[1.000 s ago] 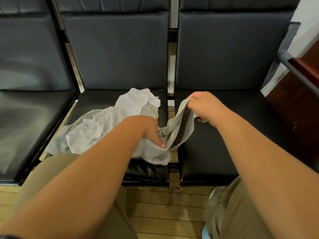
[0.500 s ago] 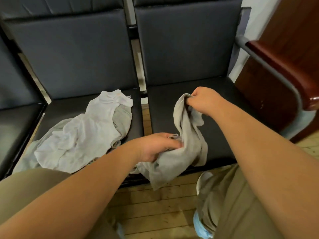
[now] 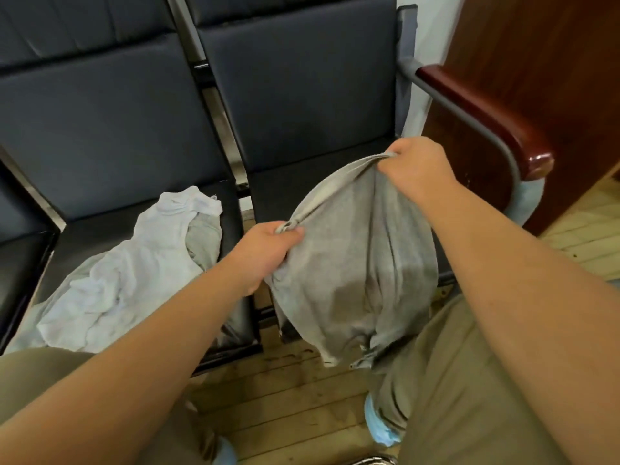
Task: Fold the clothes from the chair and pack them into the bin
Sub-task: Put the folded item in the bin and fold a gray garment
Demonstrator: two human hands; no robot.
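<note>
a person bends over a row of dark padded vinyl chairs point(image 3: 110, 129) and holds a soft grey jersey garment point(image 3: 355, 270) up by one banded edge, drawn taut between both hands. the grip looks meant to let the cloth hang free so its shape can be found before the first fold. the garment is off the seat, hanging in front of the right-hand chair, its crumpled lower end dangling over the pale wooden plank floor point(image 3: 285, 397) beside the person's right knee.

the left hand point(image 3: 265, 250) sits lower and nearer, forearm reaching in from the bottom left. its fingers are curled tight, with the thumb pressed on top, pinching a bunched bit of the band. the right hand point(image 3: 416, 169) is raised higher and further out, just short of the chair's glossy red-brown wooden armrest point(image 3: 483, 119). it is closed in a fist round the other end of the same edge, knuckles up, with no slack between the two grips.

on the next seat to the left lies a crumpled white cotton garment point(image 3: 134, 273), spilling toward the front edge, with a second grey piece point(image 3: 204, 239) tucked against its right side. both look unfolded, so most of the job appears to lie ahead. the bin is not in view.
</note>
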